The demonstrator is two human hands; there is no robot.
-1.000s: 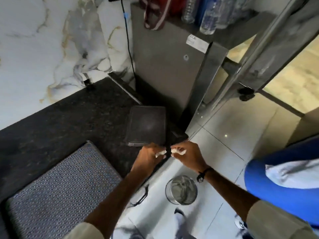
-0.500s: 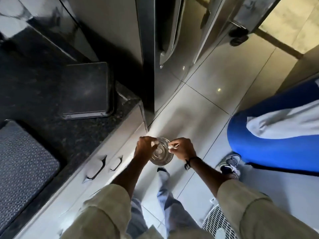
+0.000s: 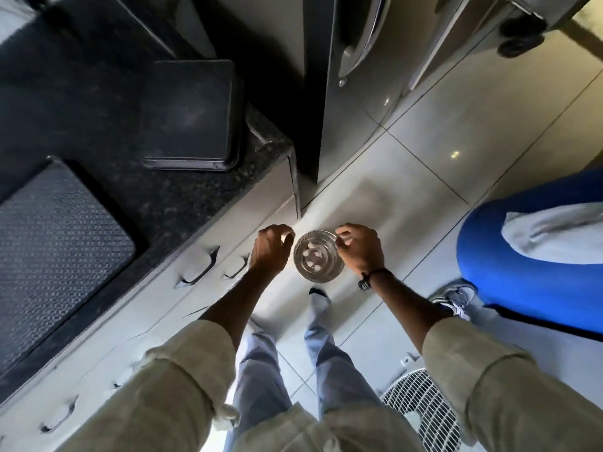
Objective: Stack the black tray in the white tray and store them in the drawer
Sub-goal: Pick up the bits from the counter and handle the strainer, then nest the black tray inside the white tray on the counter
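Note:
The black tray (image 3: 191,112) lies flat on the dark granite counter (image 3: 182,197), near its right end. No white tray is in view. Both hands hover over the floor, well below and to the right of the tray. My left hand (image 3: 270,249) is curled closed by the left rim of a small steel bin (image 3: 318,261). My right hand (image 3: 359,249) has its fingertips pinched together at the bin's right rim. Small white scraps lie inside the bin. I cannot tell whether any scrap is still between the fingers.
White drawers with recessed handles (image 3: 199,270) run under the counter edge. A grey textured mat (image 3: 55,249) lies on the counter at left. A steel fridge (image 3: 355,60) stands beyond the counter. A person in blue (image 3: 522,256) is at right, and a white fan grille (image 3: 421,406) lies on the tiles.
The view has swung down from the counter to the floor. Both hands dropped from beside the tray to over the bin, and white scraps now lie inside it.

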